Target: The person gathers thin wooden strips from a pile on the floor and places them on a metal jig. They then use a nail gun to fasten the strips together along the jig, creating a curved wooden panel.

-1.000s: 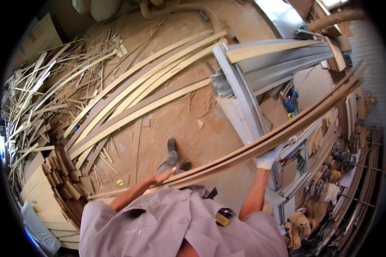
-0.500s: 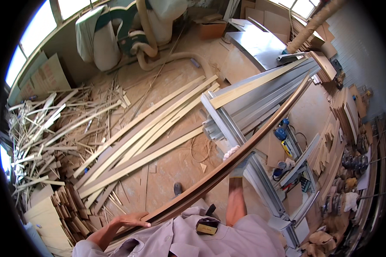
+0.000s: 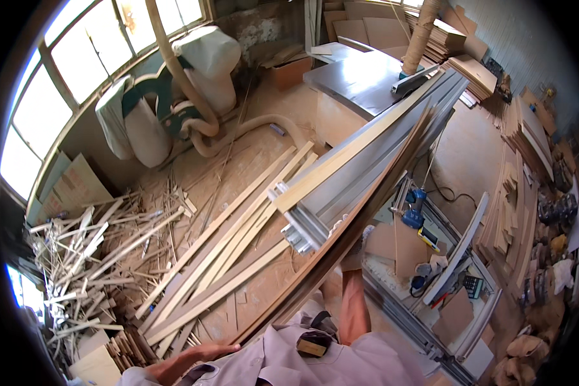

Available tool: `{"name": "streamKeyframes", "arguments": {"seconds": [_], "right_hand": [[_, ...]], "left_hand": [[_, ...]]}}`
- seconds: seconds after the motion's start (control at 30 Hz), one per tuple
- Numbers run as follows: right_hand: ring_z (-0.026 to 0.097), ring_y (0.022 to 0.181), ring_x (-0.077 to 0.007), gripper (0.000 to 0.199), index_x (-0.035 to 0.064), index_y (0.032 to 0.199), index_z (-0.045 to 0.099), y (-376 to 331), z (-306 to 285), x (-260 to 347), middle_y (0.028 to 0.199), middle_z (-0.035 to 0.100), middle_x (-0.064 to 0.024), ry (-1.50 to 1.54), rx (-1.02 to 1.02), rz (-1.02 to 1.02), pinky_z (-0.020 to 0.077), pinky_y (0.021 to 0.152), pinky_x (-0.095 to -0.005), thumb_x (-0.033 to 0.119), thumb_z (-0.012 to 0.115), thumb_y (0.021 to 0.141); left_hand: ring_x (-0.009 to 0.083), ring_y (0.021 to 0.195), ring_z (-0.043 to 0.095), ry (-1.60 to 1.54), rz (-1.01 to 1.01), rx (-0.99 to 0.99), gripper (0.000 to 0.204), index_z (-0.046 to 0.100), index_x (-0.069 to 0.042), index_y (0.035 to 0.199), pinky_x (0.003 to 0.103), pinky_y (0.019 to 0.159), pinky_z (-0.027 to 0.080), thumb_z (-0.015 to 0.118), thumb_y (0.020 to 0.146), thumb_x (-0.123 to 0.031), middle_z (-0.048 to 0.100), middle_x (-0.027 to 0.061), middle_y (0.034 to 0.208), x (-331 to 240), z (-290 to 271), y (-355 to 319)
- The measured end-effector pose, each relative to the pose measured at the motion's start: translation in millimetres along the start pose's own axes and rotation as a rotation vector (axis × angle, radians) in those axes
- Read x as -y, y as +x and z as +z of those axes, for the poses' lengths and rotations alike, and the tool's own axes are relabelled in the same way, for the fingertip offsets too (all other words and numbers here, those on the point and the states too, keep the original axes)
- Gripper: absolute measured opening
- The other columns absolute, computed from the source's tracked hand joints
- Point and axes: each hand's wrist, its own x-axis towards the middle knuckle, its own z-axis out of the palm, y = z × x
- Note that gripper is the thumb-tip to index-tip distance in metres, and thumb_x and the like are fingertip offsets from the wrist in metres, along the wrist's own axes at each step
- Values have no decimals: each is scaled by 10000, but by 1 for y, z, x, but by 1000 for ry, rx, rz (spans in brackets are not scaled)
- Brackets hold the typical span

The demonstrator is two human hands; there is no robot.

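A long brown wooden board (image 3: 309, 270) runs diagonally from my waist up over the aluminium sliding table (image 3: 347, 186) of a saw. My right hand (image 3: 354, 251), in a pale knitted glove, grips the board around its middle, with fingertips just showing past its far side. My bare left hand (image 3: 217, 350) holds the board's near end low beside my shirt; the board and shirt partly hide its fingers. On the aluminium table lies a pale wooden strip (image 3: 341, 161), parallel to the board.
Long pale planks (image 3: 238, 212) lie on the floor to the left, beside a heap of offcuts (image 3: 90, 257). A dust collector (image 3: 174, 109) stands behind them. Right of the board are a blue cordless drill (image 3: 415, 209), a metal frame (image 3: 489, 309) and stacked panels (image 3: 527, 135).
The view has shifted, showing more of the windows and saw table. The board has turned somewhat steeper in the picture, and both hands remain on it.
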Motion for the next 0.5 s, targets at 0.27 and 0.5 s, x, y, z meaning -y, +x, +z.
{"name": "streamKeyframes", "arguments": {"seconds": [0.27,0.5], "right_hand": [[540,1280,-299,858,89,1513,443,119,21,101,1464,528,-129,-594,-554,-78,446,1086,-472,678,630,918],[544,1291,-264,672,86,1443,554,201,42,197,1398,608,-67,-644,-546,-31,419,1110,-451,508,704,941]], "left_hand": [[216,1074,687,-378,-112,67,760,595,-52,1369,384,944,549,672,901,-646,686,117,1270,-75,-45,90],[258,1019,728,-693,48,536,742,619,-25,1330,423,885,595,567,957,-664,730,160,1169,-231,-72,147]]}}
